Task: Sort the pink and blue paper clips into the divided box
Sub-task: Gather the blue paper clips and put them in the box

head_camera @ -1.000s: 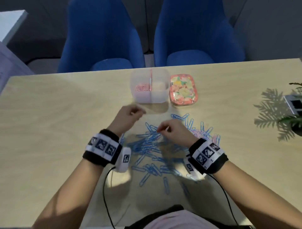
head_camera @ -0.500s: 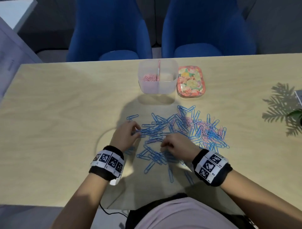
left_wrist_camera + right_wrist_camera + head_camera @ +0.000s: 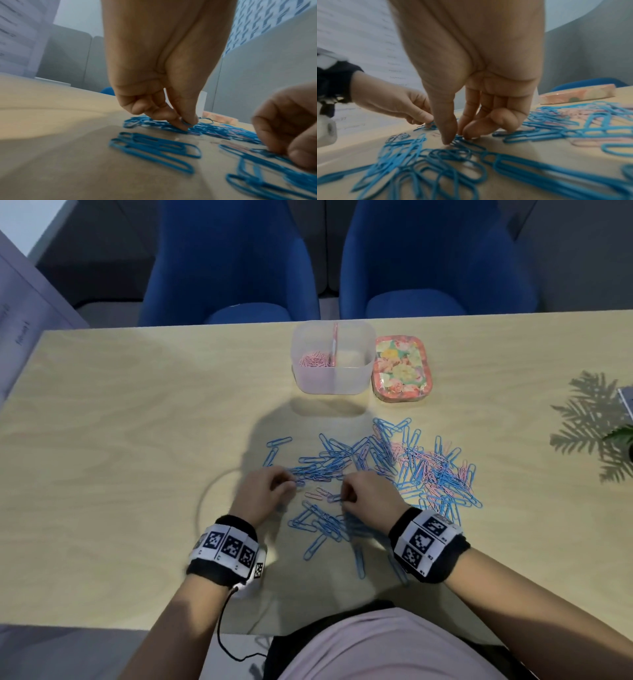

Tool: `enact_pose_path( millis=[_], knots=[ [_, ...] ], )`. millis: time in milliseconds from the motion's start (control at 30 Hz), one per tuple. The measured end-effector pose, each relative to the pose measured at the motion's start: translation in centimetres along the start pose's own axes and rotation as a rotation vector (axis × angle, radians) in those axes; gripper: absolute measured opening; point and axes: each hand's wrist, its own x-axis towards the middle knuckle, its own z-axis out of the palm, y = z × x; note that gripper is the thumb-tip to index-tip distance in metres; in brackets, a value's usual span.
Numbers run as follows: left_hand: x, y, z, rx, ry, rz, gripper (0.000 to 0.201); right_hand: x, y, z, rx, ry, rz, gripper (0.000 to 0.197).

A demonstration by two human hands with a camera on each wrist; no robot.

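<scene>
A translucent divided box point(image 3: 331, 378) stands at the table's far side, with pink clips point(image 3: 312, 360) in its left compartment; the right one looks bare. Blue paper clips point(image 3: 325, 465) lie spread before me, and a mixed pink and blue heap point(image 3: 435, 474) lies to the right. My left hand point(image 3: 291, 482) is down at the spread's left part, thumb and forefinger pinching a blue clip point(image 3: 186, 122) on the table. Close beside it, my right hand point(image 3: 344, 498) pinches another blue clip point(image 3: 458, 138) against the tabletop. A pink clip point(image 3: 317, 494) lies between the hands.
The box's floral lid point(image 3: 401, 369) lies flat to the right of the box. A plant point(image 3: 620, 436) stands at the table's right edge. Two blue chairs point(image 3: 233, 268) stand behind the table. A cable runs off my left wrist over the near edge.
My left hand has come back from near the box and dropped onto the clips, now pinching a blue one. My right hand has stayed on the clips, shifting slightly toward me.
</scene>
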Motion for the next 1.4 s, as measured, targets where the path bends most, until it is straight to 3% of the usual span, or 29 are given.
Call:
enact_pose_path(
  millis=[167, 300, 400, 500, 667, 800, 900, 967, 1167, 1267, 1400],
  knots=[
    [0.0, -1.4, -0.5, -0.008, 0.128, -0.05, 0.009, 1.1, -2.4, 0.1, -0.11, 0.012, -0.153, 0.02],
    [0.2, -1.5, -0.3, 0.192, 0.133, -0.011, 0.011, 2.2, -4.3, 0.3, -0.22, 0.055, -0.042, 0.02],
    [0.3, -1.7, -0.4, 0.31, 0.151, -0.024, 0.014, 2.2, -4.8, 0.9, -0.23, 0.011, 0.008, 0.007],
    [0.4, -1.3, -0.3, 0.382, 0.206, 0.098, 0.021, 2.0, -4.4, 1.8, -0.182, -0.006, 0.011, 0.008],
    [0.7, -0.8, 0.3, 0.512, 0.111, 0.294, 0.011, 1.7, -3.6, 2.3, -0.203, -0.01, -0.083, 0.012],
    [1.2, -1.7, -0.2, 0.477, 0.113, 0.278, 0.004, 0.9, -1.6, 1.1, 0.082, 0.005, -0.055, 0.014],
    [1.3, -2.4, -0.8, 0.408, 0.079, 0.249, 0.015, 0.6, 0.2, -0.3, 0.311, 0.065, 0.03, 0.011],
    [1.2, -2.8, -1.2, 0.4, 0.033, 0.238, 0.012, 0.8, 0.8, -0.8, 0.418, 0.063, 0.08, 0.011],
    [1.1, -2.4, -1.1, 0.367, -0.01, 0.192, 0.01, 2.0, -0.5, -1.3, 0.843, 0.036, 0.296, 0.034],
    [0.9, -2.5, -1.3, 0.33, 0.037, 0.16, 0.006, 2.1, -1.2, -1.3, 0.629, 0.085, 0.153, 0.038],
    [0.5, -2.7, -1.0, 0.507, 0.251, 0.187, 0.011, 3.0, -1.0, -0.2, 0.477, 0.107, 0.011, 0.026]
  ],
)
